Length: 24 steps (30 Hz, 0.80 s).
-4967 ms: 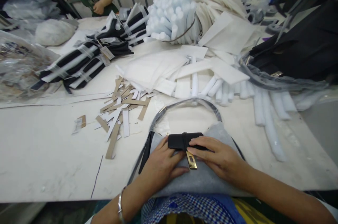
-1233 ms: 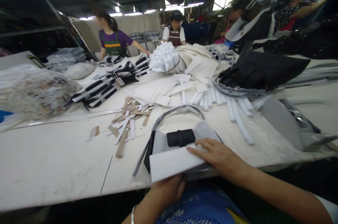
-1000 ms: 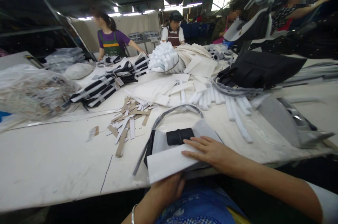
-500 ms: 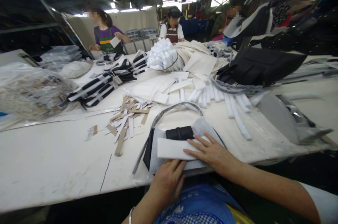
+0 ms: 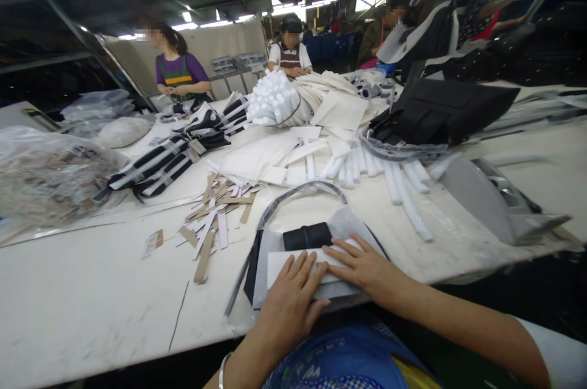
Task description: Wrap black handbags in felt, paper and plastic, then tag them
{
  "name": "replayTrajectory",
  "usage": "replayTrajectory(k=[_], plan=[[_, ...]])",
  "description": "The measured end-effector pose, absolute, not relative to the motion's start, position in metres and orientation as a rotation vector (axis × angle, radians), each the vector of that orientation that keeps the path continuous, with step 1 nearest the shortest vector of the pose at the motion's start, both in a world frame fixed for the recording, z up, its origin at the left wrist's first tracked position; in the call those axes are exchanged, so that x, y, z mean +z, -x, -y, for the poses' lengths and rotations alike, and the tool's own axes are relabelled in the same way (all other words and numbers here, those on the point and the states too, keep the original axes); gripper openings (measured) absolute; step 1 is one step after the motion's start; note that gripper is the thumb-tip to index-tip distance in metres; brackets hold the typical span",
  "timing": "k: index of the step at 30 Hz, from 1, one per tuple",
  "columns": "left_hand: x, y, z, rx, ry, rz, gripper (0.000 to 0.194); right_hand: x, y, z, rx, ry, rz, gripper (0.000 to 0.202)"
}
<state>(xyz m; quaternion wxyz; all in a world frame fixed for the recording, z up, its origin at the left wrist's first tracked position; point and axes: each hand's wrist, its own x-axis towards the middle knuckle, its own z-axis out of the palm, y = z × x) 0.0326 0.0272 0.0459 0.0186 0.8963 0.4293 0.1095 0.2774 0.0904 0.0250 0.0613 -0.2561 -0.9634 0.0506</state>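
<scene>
A black bag [image 5: 250,279] lies at the table's front edge, with a pale thin sheet [image 5: 262,263] over it and its wrapped handle [image 5: 293,188] arched away from me. On the sheet rests a white foam strip [image 5: 276,262], just below a black strap piece [image 5: 307,235]. My left hand [image 5: 293,294] lies flat on the strip's left part, fingers spread. My right hand [image 5: 367,263] is spread over its right part, fingertips close to the left hand's. Both hands press on the strip without gripping it.
Cardboard strips [image 5: 213,211] lie left of the bag. Beyond are white foam sheets [image 5: 257,153], a bundle of white rolls [image 5: 275,98] and black straps [image 5: 160,169]. A black bag [image 5: 458,107] and grey piece [image 5: 486,199] are at right. People stand across the table.
My left hand has moved up from the strip's lower edge onto its top and flattened out. The right hand stays nearly in place. The view has shifted slightly.
</scene>
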Motion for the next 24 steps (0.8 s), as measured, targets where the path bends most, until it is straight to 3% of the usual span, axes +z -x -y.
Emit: replayTrajectory(k=[6,12,17,20,24], plan=[[0.003,-0.035,-0.012,0.469,-2.899,-1.492,0.056,0.014,-0.282,-0.089,0.169,0.847,2.744,0.068],[0.001,-0.039,-0.014,0.529,-3.031,-1.545,0.049,0.033,-0.295,-0.076,0.135,0.940,2.539,0.060],[-0.001,-0.040,-0.013,0.547,-3.070,-1.559,0.049,0.039,-0.325,-0.047,0.181,1.291,2.040,0.046],[-0.003,-0.045,-0.013,0.612,-3.052,-1.577,0.044,0.018,-0.335,-0.030,0.512,1.553,1.733,0.050],[-0.009,-0.050,-0.017,0.580,-3.049,-1.584,0.041,-0.003,-0.331,-0.026,1.051,1.691,1.494,0.076]])
